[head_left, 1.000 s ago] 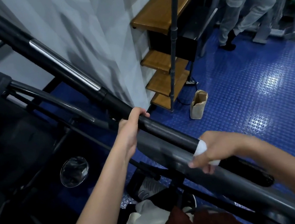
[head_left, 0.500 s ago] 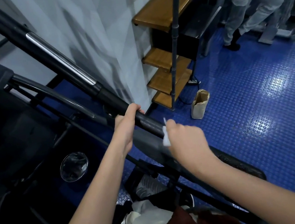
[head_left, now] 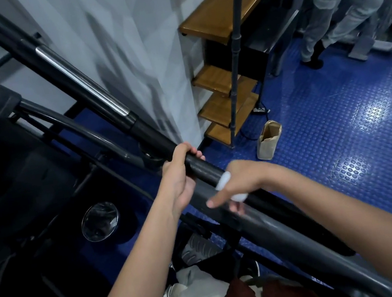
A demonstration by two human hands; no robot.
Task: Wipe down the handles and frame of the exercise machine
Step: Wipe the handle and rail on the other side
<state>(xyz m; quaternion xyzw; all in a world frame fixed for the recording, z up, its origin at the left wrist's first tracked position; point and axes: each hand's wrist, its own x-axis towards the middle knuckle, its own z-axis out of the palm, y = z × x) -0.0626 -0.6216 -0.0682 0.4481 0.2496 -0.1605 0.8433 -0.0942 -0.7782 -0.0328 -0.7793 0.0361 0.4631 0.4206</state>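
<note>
A long black handle bar (head_left: 103, 107) of the exercise machine runs diagonally from upper left to lower right, with a chrome strip along its upper stretch. My left hand (head_left: 180, 174) is wrapped around the bar at mid-length. Just below it, my right hand (head_left: 238, 185) presses a small white wipe (head_left: 223, 181) around the same bar, one finger pointing left. Beyond my right hand the bar turns into a grey frame tube (head_left: 283, 232).
The machine's dark console and body (head_left: 7, 181) fill the left, with a round cup holder (head_left: 100, 221). A wooden shelf unit (head_left: 226, 46) stands by the grey wall. A brown paper bag (head_left: 268, 139) sits on the blue studded floor. Another person's legs (head_left: 337, 5) are at upper right.
My right hand with the wipe slid up the bar toward my left hand, then came back down a little. My left hand kept its grip.
</note>
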